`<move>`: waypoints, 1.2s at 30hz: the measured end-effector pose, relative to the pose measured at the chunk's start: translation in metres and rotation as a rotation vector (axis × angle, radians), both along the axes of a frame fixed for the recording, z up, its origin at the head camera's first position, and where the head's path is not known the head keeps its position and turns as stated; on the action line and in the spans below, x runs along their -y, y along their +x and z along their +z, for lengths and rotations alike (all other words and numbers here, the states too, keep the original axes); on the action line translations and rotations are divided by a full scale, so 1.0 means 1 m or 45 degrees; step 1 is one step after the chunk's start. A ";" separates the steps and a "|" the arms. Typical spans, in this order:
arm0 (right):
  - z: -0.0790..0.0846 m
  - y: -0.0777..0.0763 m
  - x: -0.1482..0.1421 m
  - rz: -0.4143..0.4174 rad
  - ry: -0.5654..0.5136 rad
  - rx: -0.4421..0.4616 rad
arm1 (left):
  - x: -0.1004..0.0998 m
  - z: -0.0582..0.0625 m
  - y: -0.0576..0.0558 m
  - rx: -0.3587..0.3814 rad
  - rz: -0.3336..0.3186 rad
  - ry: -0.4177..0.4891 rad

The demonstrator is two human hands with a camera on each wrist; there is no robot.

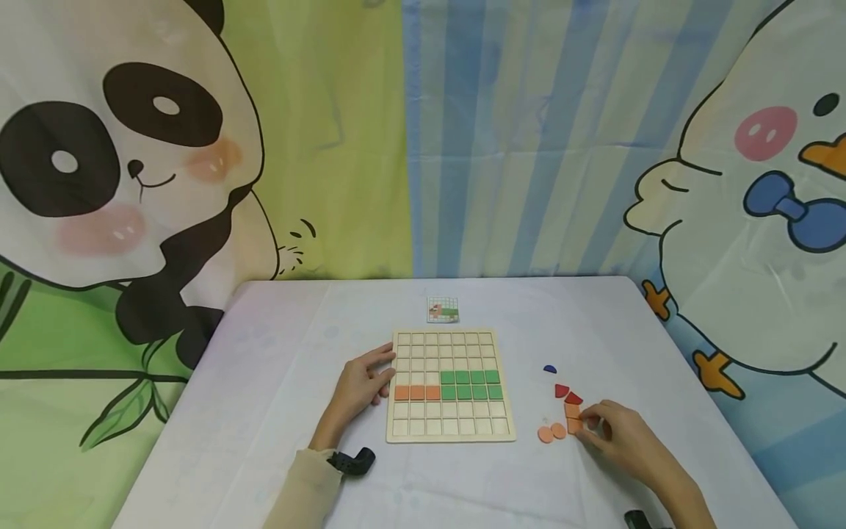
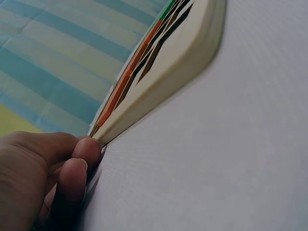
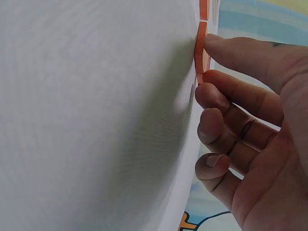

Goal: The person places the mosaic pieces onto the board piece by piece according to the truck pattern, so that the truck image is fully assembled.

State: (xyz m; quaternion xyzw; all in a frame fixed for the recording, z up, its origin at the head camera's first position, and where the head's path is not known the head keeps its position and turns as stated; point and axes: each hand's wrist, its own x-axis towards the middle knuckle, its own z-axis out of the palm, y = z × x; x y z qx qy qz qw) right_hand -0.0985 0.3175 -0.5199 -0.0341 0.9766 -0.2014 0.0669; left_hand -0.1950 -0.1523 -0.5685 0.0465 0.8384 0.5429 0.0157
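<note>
A wooden grid board (image 1: 451, 439) lies on the table, with a row of orange squares (image 1: 417, 393) and two rows of green squares (image 1: 471, 385) set in its cells. My left hand (image 1: 358, 385) rests fingertips and thumb against the board's left edge. In the left wrist view, fingertips (image 2: 88, 151) meet the board's side near the tabletop. Right of the board, my right hand (image 1: 617, 435) pinches an orange square tile (image 3: 200, 48) between thumb and index finger, low at the table. Another orange square (image 1: 572, 409) lies directly beyond it. The other right-hand fingers are loosely bent.
Near the right hand lie two orange discs (image 1: 545, 435), two red wedge-shaped pieces (image 1: 562, 391) and a dark blue half-disc (image 1: 550, 369). A small pattern card (image 1: 443, 310) lies behind the board. The white table (image 1: 317, 316) ends at a cartoon-printed curtain (image 1: 529, 147).
</note>
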 end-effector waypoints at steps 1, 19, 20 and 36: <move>-0.001 0.000 0.000 -0.008 0.000 0.010 | 0.000 0.000 0.000 0.004 0.000 -0.002; -0.003 -0.001 -0.002 -0.034 -0.004 0.074 | 0.000 0.001 0.001 -0.010 0.005 -0.021; -0.003 -0.001 -0.002 -0.034 -0.007 0.071 | 0.000 0.001 0.001 -0.010 0.005 -0.019; -0.001 -0.003 -0.002 -0.032 0.007 0.093 | 0.001 -0.001 -0.001 0.001 0.003 -0.008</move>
